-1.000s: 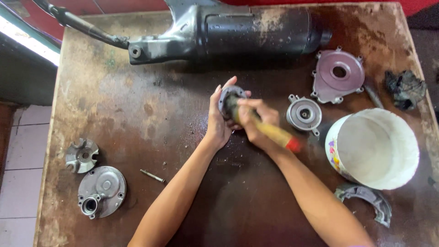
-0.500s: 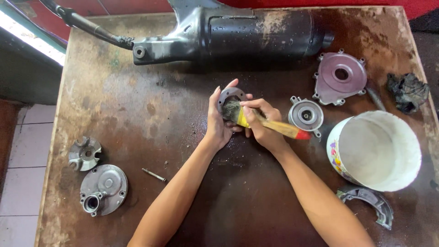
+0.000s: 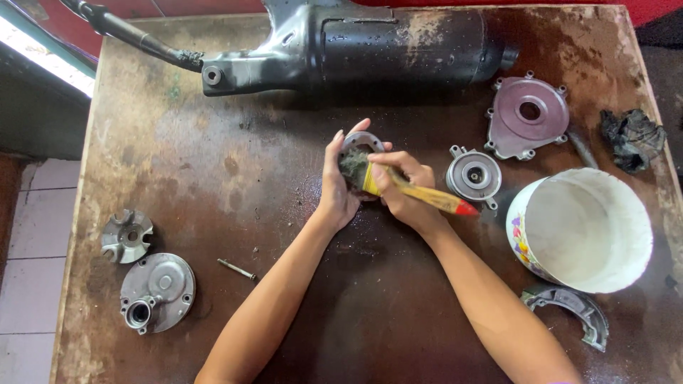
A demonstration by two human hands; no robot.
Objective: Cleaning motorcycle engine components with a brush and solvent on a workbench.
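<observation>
At mid-counter in the head view, the left hand (image 3: 336, 186) cups a round metal part (image 3: 361, 144), its fingers clamped around the rim and holding it tilted just above the counter (image 3: 213, 178); the right hand (image 3: 402, 190) is closed on a brush (image 3: 409, 192) with a yellow handle and red tip, its dirty bristles pressed against the part's face; the handle points right and slightly down. Behind the hands lies a long black exhaust (image 3: 356, 46), its pipe running off to the upper left. Just right of the brush tip sits a small round housing (image 3: 473, 176); above it, a flat cover (image 3: 528, 116) with bolt ears; further right, a dark rag (image 3: 632, 139) near the counter's edge. A white bucket (image 3: 582, 229) with a flowered side stands near the right forearm, and a curved metal shoe (image 3: 569, 309) lies below it. Well apart on the left are a finned wheel (image 3: 126, 235), a round casing (image 3: 156, 291) just below it, and a thin pin (image 3: 236, 269) to their right; the brown surface is stained and gritty around the hands.
</observation>
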